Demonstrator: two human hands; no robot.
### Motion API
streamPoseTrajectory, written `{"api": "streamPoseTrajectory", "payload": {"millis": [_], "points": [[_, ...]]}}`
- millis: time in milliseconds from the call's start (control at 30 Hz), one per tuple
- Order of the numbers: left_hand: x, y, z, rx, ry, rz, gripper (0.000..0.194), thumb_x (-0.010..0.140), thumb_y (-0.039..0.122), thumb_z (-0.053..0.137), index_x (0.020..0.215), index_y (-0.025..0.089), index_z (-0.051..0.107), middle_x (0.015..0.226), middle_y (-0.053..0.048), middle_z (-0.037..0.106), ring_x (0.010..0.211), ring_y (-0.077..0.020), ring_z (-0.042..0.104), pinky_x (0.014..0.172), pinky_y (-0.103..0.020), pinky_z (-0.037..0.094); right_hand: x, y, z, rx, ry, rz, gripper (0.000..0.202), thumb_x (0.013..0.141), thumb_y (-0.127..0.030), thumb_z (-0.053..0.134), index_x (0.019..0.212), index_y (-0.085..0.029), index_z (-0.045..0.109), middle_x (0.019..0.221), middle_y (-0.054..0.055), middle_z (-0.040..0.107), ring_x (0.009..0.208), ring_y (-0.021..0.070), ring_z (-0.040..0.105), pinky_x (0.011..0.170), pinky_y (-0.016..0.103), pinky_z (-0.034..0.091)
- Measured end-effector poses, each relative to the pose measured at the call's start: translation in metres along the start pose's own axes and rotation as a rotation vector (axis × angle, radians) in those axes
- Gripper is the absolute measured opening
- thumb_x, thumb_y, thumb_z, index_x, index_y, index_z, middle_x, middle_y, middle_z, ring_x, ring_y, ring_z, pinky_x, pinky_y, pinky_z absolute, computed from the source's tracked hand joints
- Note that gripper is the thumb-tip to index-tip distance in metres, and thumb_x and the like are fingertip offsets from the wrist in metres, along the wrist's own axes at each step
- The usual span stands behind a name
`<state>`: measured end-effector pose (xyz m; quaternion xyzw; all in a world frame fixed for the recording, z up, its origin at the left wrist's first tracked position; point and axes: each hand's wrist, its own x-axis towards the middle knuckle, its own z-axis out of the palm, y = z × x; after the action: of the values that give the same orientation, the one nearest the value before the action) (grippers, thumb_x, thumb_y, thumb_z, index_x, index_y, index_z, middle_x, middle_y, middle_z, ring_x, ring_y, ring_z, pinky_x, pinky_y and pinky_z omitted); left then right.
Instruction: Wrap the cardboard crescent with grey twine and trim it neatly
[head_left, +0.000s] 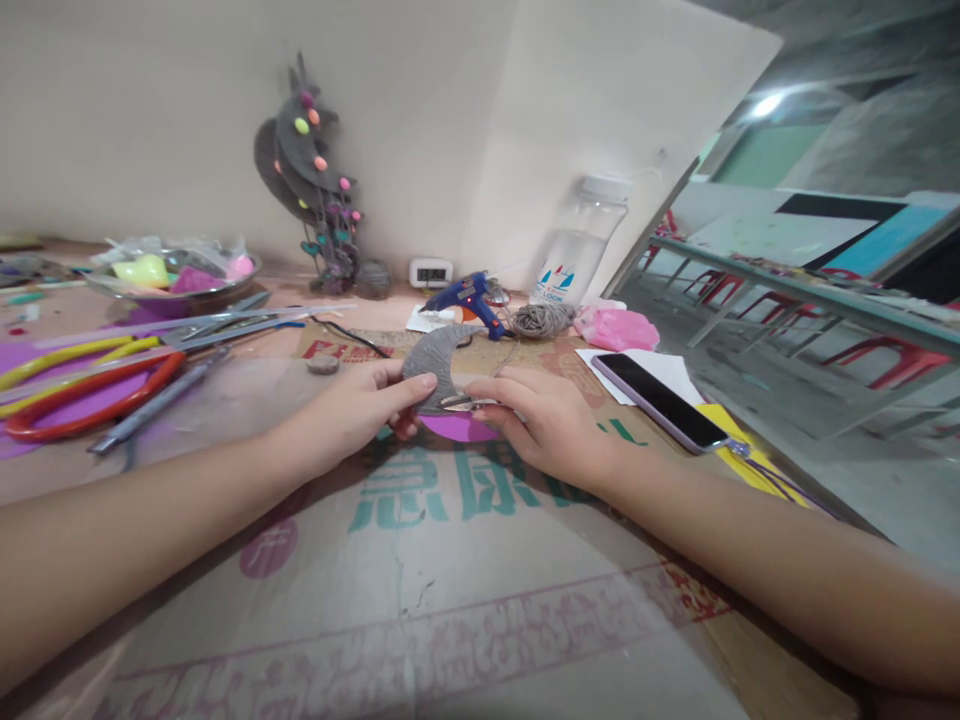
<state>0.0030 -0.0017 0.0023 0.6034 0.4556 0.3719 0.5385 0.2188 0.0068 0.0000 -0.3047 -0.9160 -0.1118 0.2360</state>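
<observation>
Printed cardboard (420, 630) at six o'clock, likely shielding surface (292, 285). At centre, clamps yarn-wrapped crescent (431, 363) in left hand (349, 405), seemingly steadying it; pinches slim tool (463, 404) in right hand (559, 420), at crescent's five o'clock.

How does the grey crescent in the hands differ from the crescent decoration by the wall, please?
The held crescent shows no balls; the wall decoration carries coloured balls.
The held crescent looks lighter grey, the wall decoration darker.
The left hand grips the held crescent, while no hand touches the wall decoration.
Both have a curved crescent shape.
</observation>
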Motion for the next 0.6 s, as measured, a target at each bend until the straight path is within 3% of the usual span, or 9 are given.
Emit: {"api": "streamPoseTrajectory", "payload": {"millis": [600], "points": [[0.0017,-0.0035,-0.0018,0.037,0.003,0.048,0.023,0.08,0.039,0.056,0.073,0.017,0.054,0.054,0.005,0.051,0.048,-0.0085,0.049,0.044,-0.018,0.035,0.0,0.0016,0.0006,0.065,0.034,0.028,0.026,0.092,-0.031,0.043,0.105,-0.016,0.059,0.086,0.004,0.064,0.072,0.0132,0.056,0.065,0.024,0.039]]}}
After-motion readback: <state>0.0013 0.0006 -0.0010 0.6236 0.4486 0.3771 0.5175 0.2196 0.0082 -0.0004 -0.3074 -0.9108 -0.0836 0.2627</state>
